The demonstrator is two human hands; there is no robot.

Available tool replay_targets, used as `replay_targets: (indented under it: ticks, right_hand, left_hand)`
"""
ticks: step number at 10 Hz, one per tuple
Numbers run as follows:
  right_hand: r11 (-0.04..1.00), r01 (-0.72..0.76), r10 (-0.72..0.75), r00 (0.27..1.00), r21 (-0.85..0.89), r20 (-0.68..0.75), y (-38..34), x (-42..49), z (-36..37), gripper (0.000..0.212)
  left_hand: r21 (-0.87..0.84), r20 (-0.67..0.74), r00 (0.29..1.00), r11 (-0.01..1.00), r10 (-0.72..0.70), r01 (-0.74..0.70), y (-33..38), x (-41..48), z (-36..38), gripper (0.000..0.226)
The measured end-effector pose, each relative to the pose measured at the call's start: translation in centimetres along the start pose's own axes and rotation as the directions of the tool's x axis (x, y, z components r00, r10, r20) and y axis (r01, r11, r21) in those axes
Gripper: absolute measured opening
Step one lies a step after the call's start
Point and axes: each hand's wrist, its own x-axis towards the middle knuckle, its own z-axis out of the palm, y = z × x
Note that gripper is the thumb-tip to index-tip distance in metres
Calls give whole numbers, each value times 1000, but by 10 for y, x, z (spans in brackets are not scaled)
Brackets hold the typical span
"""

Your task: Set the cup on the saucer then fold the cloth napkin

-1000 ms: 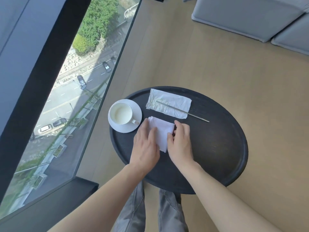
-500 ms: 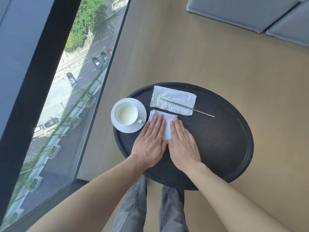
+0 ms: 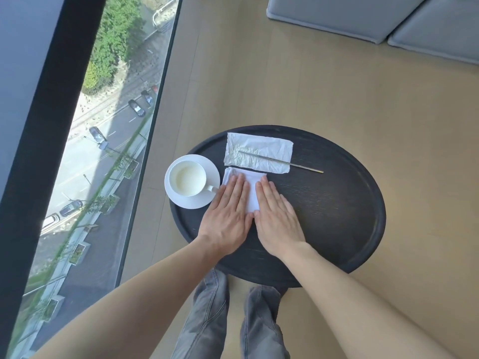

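A round dark table [image 3: 337,216] carries everything. The left hand [image 3: 228,216] and right hand [image 3: 276,218] lie flat, fingers straight and together, gripping nothing, pressing the folded napkin [image 3: 251,193]. Just left, the cup [image 3: 187,178] sits on its saucer [image 3: 191,202].

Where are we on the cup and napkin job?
Done: cup sits on the saucer. In hand: left hand and right hand lie flat, pressing the folded cloth napkin. Left: perhaps a final fold, then lifting off.
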Motion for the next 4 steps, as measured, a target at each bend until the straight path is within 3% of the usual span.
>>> replay_targets:
  ticks: [2,4]
  right_hand:
    - [998,17,-15,1000,59,-26,3,-1,2,65]
    - [981,-24,55,986,192,-159,1,-17,5,62]
  left_hand:
    - [31,-34,999,999,-11,12,3,-1,2,69]
    - [21,-124,992,1000,11,-8,9,-9,0,65]
